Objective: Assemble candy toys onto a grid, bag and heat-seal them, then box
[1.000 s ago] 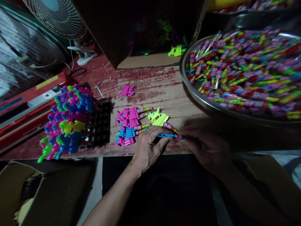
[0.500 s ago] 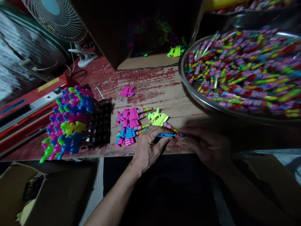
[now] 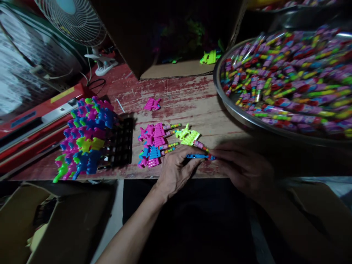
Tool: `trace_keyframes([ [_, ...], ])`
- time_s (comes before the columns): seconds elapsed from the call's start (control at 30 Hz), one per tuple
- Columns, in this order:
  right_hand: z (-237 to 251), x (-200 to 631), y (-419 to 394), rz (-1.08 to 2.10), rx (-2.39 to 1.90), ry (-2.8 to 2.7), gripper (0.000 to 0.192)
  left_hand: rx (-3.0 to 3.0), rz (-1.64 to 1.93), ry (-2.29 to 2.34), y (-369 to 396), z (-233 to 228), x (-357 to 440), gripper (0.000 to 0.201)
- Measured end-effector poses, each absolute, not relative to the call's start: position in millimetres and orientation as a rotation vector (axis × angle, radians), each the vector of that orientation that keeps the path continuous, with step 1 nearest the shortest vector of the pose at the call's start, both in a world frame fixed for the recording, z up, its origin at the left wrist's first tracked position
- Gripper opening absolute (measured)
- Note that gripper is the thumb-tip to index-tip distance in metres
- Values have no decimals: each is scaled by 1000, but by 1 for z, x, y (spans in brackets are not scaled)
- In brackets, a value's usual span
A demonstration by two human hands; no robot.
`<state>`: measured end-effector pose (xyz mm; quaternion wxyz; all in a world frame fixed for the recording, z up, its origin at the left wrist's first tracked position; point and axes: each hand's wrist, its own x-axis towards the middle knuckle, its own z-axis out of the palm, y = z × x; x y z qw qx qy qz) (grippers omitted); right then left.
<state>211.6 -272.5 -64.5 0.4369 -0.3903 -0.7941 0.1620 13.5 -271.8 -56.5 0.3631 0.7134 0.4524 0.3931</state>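
Observation:
My left hand [image 3: 176, 169] grips a small blue plastic toy piece [image 3: 196, 156] at the near edge of the worn red table [image 3: 187, 99]. My right hand [image 3: 243, 167] pinches a candy tube at the blue piece's right end, most of the tube hidden by my fingers. Just beyond my hands lie a lime-green toy [image 3: 189, 135] with a candy tube stuck in it and a small cluster of pink and blue toys [image 3: 154, 145] with tubes. A lone pink toy [image 3: 152, 104] lies farther back.
A big metal basin [image 3: 242, 115] heaped with wrapped candy tubes fills the right. A black rack [image 3: 121, 143] packed with coloured toys stands at the left, beside a red sealer [image 3: 35, 117]. A fan [image 3: 74, 22] and an open carton [image 3: 170, 69] stand behind; cardboard boxes [image 3: 55, 220] sit below.
My hands stay together on the blue piece and the tube, barely shifting. The view has drifted slightly to the left and down.

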Motion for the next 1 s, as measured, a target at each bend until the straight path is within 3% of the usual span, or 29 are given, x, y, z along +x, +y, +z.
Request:
trace_keyframes([
  [0.3,-60,220,-265,311,-821,-2253,26,1881,997,1133,-274,-53,15,13],
  [0.5,-48,221,-258,308,-819,-2434,16,2047,999,1160,-275,-56,15,14],
  [0.7,-40,213,-258,-67,-858,-2638,22,1990,975,1146,-274,-53,14,15],
  [1.0,-43,208,-262,-339,-925,-2685,32,2048,966,1161,-276,-54,14,18],
])
